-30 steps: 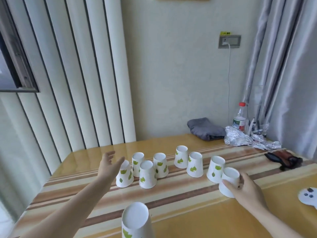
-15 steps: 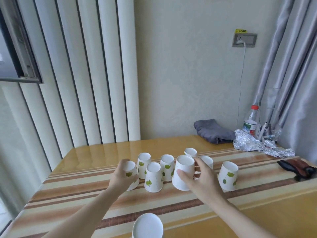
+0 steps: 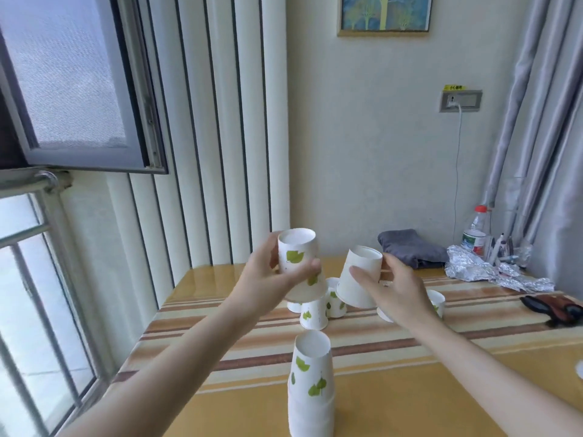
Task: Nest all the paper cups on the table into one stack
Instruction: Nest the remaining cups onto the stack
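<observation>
A: What is the left hand (image 3: 271, 280) doing?

B: Its fingers are wrapped round an upside-down paper cup (image 3: 299, 263), lifted clear of the table (image 3: 410, 389), at about 11 o'clock from the nested stack (image 3: 311, 386).

A: And the right hand (image 3: 391, 287)?

B: It grips a second inverted cup (image 3: 359, 279), tilted, thumb on the near wall and fingers behind, at about 1 o'clock from the stack. The two held cups are near each other but apart.

A: Where is the stack itself?

B: At 6 o'clock, standing base-up on the table's near edge. The loose cups (image 3: 314, 313) stand beyond it on the striped band, partly hidden behind the hands; one more (image 3: 437, 302) peeks out at 2 o'clock.

A: Anything else?

B: Crumpled foil (image 3: 492, 272) and a grey cloth (image 3: 410, 247) lie far right.
</observation>
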A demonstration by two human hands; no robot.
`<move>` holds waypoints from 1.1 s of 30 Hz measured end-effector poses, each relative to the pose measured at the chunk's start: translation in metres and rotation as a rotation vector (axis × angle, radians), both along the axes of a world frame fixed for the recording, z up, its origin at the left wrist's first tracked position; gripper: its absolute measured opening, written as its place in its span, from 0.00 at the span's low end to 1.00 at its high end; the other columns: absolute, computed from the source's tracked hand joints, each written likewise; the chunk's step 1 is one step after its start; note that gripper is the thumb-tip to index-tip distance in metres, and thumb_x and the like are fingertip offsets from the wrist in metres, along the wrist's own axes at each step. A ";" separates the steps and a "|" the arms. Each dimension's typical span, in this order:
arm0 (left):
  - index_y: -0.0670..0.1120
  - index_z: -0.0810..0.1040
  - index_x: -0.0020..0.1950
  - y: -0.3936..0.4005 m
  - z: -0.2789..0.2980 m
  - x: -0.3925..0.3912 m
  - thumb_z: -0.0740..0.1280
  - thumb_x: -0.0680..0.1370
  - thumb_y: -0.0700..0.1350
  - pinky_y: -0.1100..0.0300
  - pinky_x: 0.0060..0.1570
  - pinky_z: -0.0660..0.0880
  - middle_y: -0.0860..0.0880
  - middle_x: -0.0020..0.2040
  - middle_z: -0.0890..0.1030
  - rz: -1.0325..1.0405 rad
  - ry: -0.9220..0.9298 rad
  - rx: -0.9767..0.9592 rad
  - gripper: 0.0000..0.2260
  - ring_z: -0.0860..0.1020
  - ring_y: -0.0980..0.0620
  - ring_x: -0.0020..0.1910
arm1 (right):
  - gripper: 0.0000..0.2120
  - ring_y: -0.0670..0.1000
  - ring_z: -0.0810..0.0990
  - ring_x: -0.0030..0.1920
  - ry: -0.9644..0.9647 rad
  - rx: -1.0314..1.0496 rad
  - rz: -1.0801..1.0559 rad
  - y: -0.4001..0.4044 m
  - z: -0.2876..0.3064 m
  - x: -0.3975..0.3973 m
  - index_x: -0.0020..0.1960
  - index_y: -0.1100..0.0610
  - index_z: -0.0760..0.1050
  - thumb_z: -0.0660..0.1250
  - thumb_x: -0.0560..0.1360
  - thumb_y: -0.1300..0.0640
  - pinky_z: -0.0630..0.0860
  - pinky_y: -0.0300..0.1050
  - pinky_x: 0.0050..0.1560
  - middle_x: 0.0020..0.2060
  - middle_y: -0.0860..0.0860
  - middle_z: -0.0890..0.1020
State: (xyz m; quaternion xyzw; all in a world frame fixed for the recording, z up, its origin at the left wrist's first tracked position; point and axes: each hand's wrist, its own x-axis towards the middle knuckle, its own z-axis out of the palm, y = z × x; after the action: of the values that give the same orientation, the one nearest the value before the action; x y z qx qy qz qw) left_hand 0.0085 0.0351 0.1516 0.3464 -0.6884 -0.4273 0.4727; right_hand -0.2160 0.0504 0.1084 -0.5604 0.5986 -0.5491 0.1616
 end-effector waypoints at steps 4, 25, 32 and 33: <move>0.54 0.75 0.62 0.033 -0.032 -0.001 0.77 0.71 0.47 0.64 0.48 0.80 0.53 0.51 0.84 -0.074 -0.125 0.060 0.21 0.82 0.57 0.51 | 0.12 0.44 0.81 0.50 -0.054 -0.045 0.039 0.033 0.018 0.005 0.52 0.48 0.77 0.72 0.71 0.47 0.74 0.39 0.44 0.47 0.44 0.83; 0.52 0.70 0.71 0.008 -0.099 0.058 0.71 0.73 0.57 0.51 0.75 0.60 0.53 0.69 0.77 -0.171 0.143 0.426 0.28 0.70 0.53 0.72 | 0.22 0.39 0.76 0.60 0.066 0.158 0.352 0.069 -0.052 0.071 0.63 0.42 0.71 0.70 0.71 0.44 0.76 0.43 0.60 0.58 0.37 0.79; 0.51 0.71 0.67 -0.063 -0.099 0.022 0.64 0.80 0.51 0.53 0.71 0.65 0.47 0.71 0.72 0.052 0.125 0.416 0.16 0.69 0.47 0.71 | 0.34 0.36 0.69 0.65 0.142 0.431 0.520 0.036 -0.054 0.032 0.68 0.38 0.64 0.67 0.64 0.54 0.71 0.41 0.60 0.64 0.35 0.71; 0.50 0.70 0.70 -0.076 -0.100 0.014 0.65 0.80 0.48 0.53 0.66 0.67 0.47 0.72 0.72 0.100 0.082 0.400 0.18 0.70 0.47 0.70 | 0.34 0.37 0.68 0.66 0.096 0.446 0.499 0.023 -0.053 0.021 0.67 0.38 0.66 0.65 0.63 0.55 0.72 0.41 0.58 0.64 0.36 0.71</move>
State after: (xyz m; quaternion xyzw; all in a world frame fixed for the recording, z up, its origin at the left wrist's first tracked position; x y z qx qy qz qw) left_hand 0.0229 -0.0409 0.0519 0.4494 -0.5522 -0.5452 0.4425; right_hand -0.1947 0.0731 0.0559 -0.6655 0.5555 -0.3211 0.3812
